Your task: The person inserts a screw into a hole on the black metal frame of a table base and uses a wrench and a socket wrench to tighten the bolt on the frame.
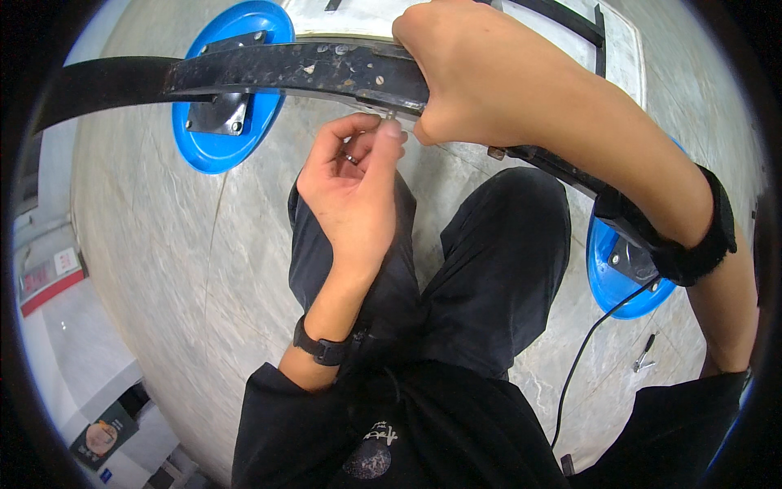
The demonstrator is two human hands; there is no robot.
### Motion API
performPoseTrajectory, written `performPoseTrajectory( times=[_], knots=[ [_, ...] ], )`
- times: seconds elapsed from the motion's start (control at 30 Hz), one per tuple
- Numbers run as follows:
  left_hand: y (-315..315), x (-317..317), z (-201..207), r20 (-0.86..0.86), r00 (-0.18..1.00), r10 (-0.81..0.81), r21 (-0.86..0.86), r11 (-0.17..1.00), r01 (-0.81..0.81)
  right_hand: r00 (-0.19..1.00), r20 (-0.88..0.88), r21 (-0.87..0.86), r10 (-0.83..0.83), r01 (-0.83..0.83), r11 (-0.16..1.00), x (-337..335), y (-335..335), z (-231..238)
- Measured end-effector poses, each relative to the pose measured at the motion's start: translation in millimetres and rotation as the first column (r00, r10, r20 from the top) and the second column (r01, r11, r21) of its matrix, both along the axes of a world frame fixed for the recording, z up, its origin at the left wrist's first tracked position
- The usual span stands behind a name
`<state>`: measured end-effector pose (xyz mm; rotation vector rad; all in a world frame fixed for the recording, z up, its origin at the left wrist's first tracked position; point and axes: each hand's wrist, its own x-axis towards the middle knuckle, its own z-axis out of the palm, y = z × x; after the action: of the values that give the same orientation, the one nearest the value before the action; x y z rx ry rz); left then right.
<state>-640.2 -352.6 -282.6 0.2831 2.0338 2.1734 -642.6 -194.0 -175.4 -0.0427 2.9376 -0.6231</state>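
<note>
A scuffed black metal beam (301, 69) crosses the upper part of the view. My right hand (456, 77) is wrapped over it from above, with its fingertips partly hidden behind the beam. Just below the beam, my left hand (350, 187) has thumb and fingers pinched together. Between them is a small, pale metal bolt (391, 116), upright against the beam's lower edge. How far it sits in the beam cannot be made out. Left of my hands, a blue round disc (220, 151) is joined to the beam by a black plate (218, 116) with bolts.
A second blue disc (607, 285) stands at the right, under my right forearm. A black cable (580, 350) hangs near it. On the grey floor lies a small black-handled tool (646, 353). Boxes (50, 281) line the left edge. A white panel (623, 53) lies beyond the beam.
</note>
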Motion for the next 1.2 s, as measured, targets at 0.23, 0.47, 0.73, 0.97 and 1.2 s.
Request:
performPoseTrajectory(
  times=[0.23, 0.47, 0.73, 0.97, 1.2],
  knots=[
    [9.4, 2.0, -4.6, -0.190, 0.980, 0.057, 0.070, 0.997, -0.044, 0.998, 0.048, -0.003, 0.029, -0.029, 1.000, 2.2, 2.1, -1.5],
    [9.5, -3.1, -2.2, -0.360, 0.929, 0.085, 0.044, 0.996, -0.074, 0.999, 0.022, -0.020, 0.036, -0.035, 0.999, -1.4, 1.0, 0.2],
    [2.9, -12.0, 5.9, 0.151, 0.983, -0.102, 0.108, 0.990, 0.086, 0.998, 0.035, -0.025, 0.054, -0.053, 0.998, -1.8, 1.3, 1.8],
    [1.4, -7.8, 13.4, 0.199, 0.976, -0.090, 0.106, 0.992, 0.070, 0.999, -0.047, 0.008, 0.012, -0.012, 1.000, 0.4, -1.2, -1.9],
    [2.7, -4.5, 7.3, 0.007, 0.998, -0.059, -0.051, 0.997, 0.059, 0.999, 0.042, 0.003, 0.023, -0.024, 1.000, -3.2, 0.7, 0.6]
  ],
)
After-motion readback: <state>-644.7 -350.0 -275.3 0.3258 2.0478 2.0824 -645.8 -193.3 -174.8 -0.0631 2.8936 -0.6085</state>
